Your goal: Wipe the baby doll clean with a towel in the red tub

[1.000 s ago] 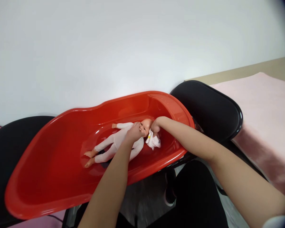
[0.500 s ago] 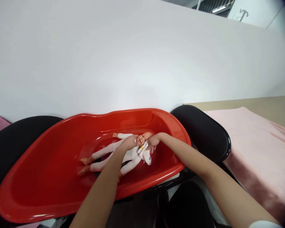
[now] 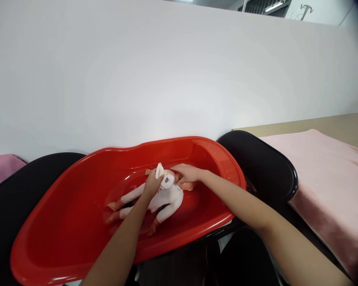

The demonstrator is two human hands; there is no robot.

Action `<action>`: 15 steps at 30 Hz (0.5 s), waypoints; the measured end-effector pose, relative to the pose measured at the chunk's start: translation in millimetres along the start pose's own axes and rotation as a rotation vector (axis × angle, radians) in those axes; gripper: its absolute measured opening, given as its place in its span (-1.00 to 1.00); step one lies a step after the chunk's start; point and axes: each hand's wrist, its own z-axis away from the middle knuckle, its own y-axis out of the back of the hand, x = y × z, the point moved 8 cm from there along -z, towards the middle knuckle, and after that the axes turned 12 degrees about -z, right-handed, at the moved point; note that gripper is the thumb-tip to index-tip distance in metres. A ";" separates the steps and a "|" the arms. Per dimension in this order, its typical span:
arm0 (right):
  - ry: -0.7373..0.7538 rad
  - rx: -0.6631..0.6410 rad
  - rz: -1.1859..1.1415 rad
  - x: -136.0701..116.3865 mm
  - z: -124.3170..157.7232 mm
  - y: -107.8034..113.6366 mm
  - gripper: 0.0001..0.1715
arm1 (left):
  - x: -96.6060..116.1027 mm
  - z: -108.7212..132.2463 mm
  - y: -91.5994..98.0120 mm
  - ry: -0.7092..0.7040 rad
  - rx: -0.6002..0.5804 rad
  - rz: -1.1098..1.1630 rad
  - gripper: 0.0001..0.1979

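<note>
A baby doll [image 3: 170,197] in a white suit lies on its back in a red baby bathtub [image 3: 62,222], its head to the right and its bare feet to the left. My left hand [image 3: 152,183] is closed on a small white printed cloth [image 3: 166,180] over the doll's upper chest. My right hand [image 3: 188,173] curves around the doll's head [image 3: 188,186], thumb and fingers apart on either side, covering much of its face. The fingertips lie partly hidden near the doll's chin.
Black side trays [image 3: 256,163] flank the tub, one at the right and a black surface [image 3: 26,190] at the left. Pink sheeting [image 3: 325,174] covers a surface at far right. Behind the tub rises a white partition [image 3: 155,71].
The cloth has gone from my right hand beside the doll's head to my left hand above its chest. My right hand has shifted onto the doll's face, and the head has turned.
</note>
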 end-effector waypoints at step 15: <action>-0.210 -0.197 0.411 32.4 3.5 -28.2 0.06 | 12.8 20.8 -52.5 -0.212 -0.221 -0.279 -0.37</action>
